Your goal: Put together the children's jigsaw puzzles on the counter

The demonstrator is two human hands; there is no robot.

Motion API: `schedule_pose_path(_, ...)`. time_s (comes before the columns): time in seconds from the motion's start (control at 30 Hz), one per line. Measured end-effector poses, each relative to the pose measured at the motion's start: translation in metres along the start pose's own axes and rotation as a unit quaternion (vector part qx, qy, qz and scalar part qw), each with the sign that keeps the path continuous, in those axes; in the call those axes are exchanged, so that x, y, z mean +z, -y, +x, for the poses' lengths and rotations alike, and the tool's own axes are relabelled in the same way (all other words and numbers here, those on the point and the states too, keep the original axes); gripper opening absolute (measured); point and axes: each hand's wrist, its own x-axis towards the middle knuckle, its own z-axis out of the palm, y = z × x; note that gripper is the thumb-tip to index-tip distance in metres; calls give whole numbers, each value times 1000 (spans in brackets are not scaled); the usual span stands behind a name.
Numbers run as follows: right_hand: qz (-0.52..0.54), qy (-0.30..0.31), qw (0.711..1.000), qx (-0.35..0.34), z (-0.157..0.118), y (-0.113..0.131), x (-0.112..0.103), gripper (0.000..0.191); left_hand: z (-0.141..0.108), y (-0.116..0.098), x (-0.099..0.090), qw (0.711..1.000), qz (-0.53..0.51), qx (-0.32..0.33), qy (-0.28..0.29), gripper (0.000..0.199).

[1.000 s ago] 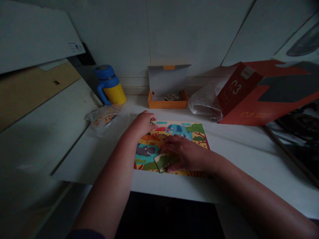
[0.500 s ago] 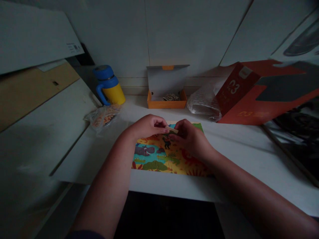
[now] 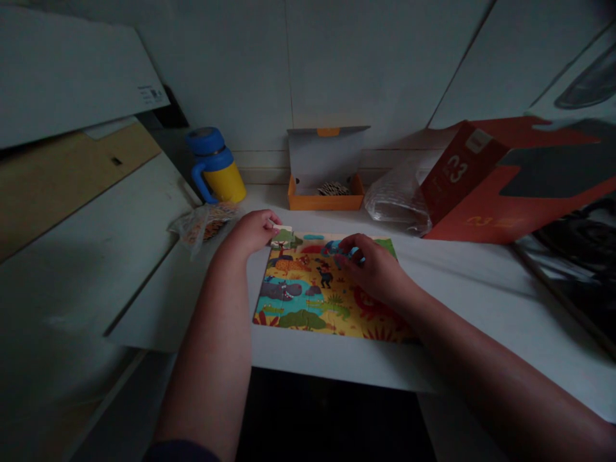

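Note:
A colourful animal jigsaw puzzle lies flat, with a hippo, a leopard and green bushes on it. My left hand is at its far left corner, thumb and fingers closed on a puzzle piece with a green tree picture and a pale edge. That piece is over the corner; whether it lies flush there I cannot tell. Above the puzzle's far right part is my right hand, its fingers curved and apart, with blue puzzle picture showing between them. It covers some of the right side.
Behind the puzzle stands an open orange box with striped pieces inside. A blue and yellow flask and a plastic bag of pieces are at the left. Bubble wrap and a large red-orange box stand right.
My left hand has moved left from the middle to the far left corner, carrying the puzzle piece. My right hand has let go of it and stays over the puzzle.

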Motion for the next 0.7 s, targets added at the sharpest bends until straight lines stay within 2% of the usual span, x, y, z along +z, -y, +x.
schedule_pose_path(0.27, -23, 10, 1000, -13, 0, 0, -1, 17, 0, -6, 8, 996, 89, 0, -15, 21)
schedule_pose_path(0.47, -35, 15, 999, -25, 0, 4, -1, 16, -7, -17, 11, 984, 171, 45, -9, 31)
schedule_pose_path(0.6, -38, 37, 998, -27, 0, 8, -4, 14, -8, -24, 14, 980, 190, 66, -2, 26)
schedule_pose_path(0.7, -46, 77, 994, -56, -1, 11, -7, 15, -8, -26, 17, 981, 179, 69, -6, 20)
